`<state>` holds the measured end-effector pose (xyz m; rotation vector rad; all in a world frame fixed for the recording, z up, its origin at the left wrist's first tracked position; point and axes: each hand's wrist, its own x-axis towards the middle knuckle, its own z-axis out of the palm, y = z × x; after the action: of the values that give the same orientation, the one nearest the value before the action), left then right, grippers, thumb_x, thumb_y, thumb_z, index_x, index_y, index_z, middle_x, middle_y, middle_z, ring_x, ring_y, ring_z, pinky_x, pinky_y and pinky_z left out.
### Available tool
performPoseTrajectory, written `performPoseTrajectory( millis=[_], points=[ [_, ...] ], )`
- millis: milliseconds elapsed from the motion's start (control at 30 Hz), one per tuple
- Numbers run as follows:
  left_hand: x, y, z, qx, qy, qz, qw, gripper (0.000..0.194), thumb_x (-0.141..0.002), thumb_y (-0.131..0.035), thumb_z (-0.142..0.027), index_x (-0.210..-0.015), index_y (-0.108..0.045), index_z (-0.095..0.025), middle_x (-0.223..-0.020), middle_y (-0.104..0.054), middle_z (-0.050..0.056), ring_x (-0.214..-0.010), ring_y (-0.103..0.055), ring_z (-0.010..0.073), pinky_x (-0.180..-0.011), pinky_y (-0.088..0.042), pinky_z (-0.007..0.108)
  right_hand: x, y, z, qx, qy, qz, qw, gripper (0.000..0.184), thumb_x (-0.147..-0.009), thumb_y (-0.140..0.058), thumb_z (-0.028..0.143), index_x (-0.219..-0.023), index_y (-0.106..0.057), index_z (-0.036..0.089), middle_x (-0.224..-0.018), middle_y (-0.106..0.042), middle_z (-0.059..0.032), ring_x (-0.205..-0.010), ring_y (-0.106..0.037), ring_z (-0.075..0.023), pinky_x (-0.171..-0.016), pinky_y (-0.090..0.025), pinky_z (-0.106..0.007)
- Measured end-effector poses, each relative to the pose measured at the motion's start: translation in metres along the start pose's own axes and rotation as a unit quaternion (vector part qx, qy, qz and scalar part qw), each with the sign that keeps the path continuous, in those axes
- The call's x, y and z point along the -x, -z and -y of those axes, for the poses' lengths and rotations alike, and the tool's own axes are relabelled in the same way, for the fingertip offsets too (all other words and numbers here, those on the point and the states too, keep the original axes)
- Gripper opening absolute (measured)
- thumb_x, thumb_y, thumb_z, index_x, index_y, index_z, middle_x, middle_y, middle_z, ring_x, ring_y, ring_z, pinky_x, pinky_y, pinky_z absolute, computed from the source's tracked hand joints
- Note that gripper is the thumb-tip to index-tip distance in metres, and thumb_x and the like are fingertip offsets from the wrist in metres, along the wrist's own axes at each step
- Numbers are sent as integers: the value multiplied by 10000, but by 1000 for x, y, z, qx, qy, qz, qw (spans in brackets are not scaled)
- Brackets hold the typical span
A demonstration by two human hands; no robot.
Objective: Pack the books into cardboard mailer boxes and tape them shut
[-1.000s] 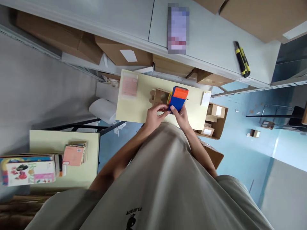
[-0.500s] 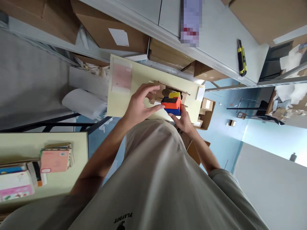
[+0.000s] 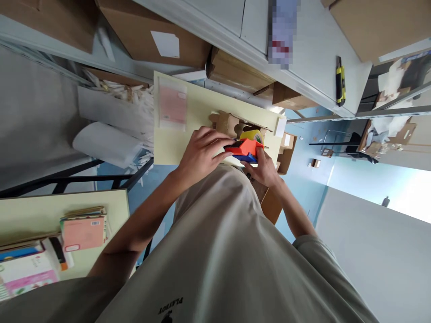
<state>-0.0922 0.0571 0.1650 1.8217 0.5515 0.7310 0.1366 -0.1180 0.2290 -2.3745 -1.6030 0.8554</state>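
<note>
A tape dispenser, orange and blue with a yellow tape roll in it, is held low over the cream table, close to my body. My right hand grips its right end, thumb below and fingers curled round the side. At the dark left end, my left hand pinches in, thumb under and fingers over the edge; whether a strip of tape lies between them is too small to see. Just behind the dispenser sits a small brown cardboard piece, folded and partly open.
A pink sheet in a clear sleeve lies at the table's left. Above runs a grey shelf with a yellow and black box cutter. Cardboard boxes stand beneath it. Booklets are stacked on another table at lower left.
My left hand has closed from a spread pose onto the dispenser's left end. The dispenser has tilted and shifted slightly right with my right hand. The whole view has shifted a little.
</note>
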Motion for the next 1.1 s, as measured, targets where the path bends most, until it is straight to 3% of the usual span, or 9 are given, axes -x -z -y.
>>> performPoseTrajectory(
  millis=[200, 333, 433, 500, 600, 700, 800, 967, 1100],
  points=[
    [5, -6, 25, 89, 30, 31, 995, 397, -1090, -780, -690, -1283, -905, -366, -1251, -888, 77, -1163, -762, 346, -1140, -587, 557, 0, -7, -1, 66, -12, 41, 997, 637, -1110, -576, 855, -1324, -576, 255, -1091, -778, -176, -1031, -771, -423, -882, -667, -568],
    [8, 1, 39, 161, 93, 57, 981, 436, -971, -907, -718, -1193, -921, -344, -1181, -894, 76, -1141, -779, 330, -1074, -628, 499, 1, 3, 10, 98, -23, 96, 990, 568, -1090, -692, 699, -1383, -606, 221, -1094, -817, -177, -1019, -796, -409, -873, -649, -510],
    [7, -1, 56, 253, 182, 107, 944, 517, -930, -915, -773, -1100, -924, -285, -1070, -886, 88, -970, -787, 283, -873, -634, 405, -3, 18, 27, 109, -47, 149, 982, 622, -1013, -790, 592, -1476, -639, 206, -1135, -852, -162, -988, -816, -387, -857, -632, -466],
    [7, -13, 69, 310, 241, 123, 911, 579, -894, -923, -811, -1013, -909, -244, -984, -872, 90, -863, -769, 249, -780, -604, 365, -12, 26, 41, 112, -75, 177, 975, 617, -994, -818, 580, -1476, -681, 222, -1126, -870, -133, -957, -822, -364, -841, -616, -435],
    [10, -41, 81, 357, 298, 80, 882, 632, -826, -953, -836, -893, -863, -215, -901, -848, 79, -801, -739, 217, -761, -591, 349, -30, 33, 58, 126, -130, 207, 962, 520, -1039, -789, 708, -1261, -778, 238, -1052, -877, -111, -919, -823, -335, -790, -573, -391],
    [12, -61, 85, 371, 324, 38, 870, 579, -839, -969, -766, -878, -851, -201, -897, -849, 76, -809, -736, 201, -778, -587, 337, -46, 45, 71, 170, -163, 220, 947, 591, -1044, -754, 831, -1064, -791, 241, -996, -870, -121, -893, -816, -327, -726, -514, -369],
    [7, -63, 92, 369, 337, 0, 866, 467, -867, -996, -634, -884, -853, -190, -905, -855, 81, -838, -747, 204, -788, -581, 330, -54, 77, 79, 209, -163, 232, 936, 637, -1021, -753, 876, -1004, -794, 241, -914, -850, -117, -841, -800, -321, -699, -478, -368],
    [-24, -69, 126, 368, 365, -83, 851, 393, -923, -1012, -518, -840, -798, -199, -871, -838, 82, -888, -777, 220, -860, -593, 346, -68, 132, 89, 281, -195, 205, 917, 702, -1017, -704, 924, -940, -795, 232, -794, -789, -96, -773, -774, -322, -711, -475, -379],
    [-47, -97, 144, 392, 397, -103, 823, 406, -925, -1022, -470, -793, -744, -205, -832, -810, 75, -915, -790, 225, -909, -591, 358, -89, 127, 95, 322, -193, 188, 908, 679, -1020, -726, 887, -984, -829, 217, -825, -790, -126, -873, -789, -369, -778, -514, -407]
  ],
)
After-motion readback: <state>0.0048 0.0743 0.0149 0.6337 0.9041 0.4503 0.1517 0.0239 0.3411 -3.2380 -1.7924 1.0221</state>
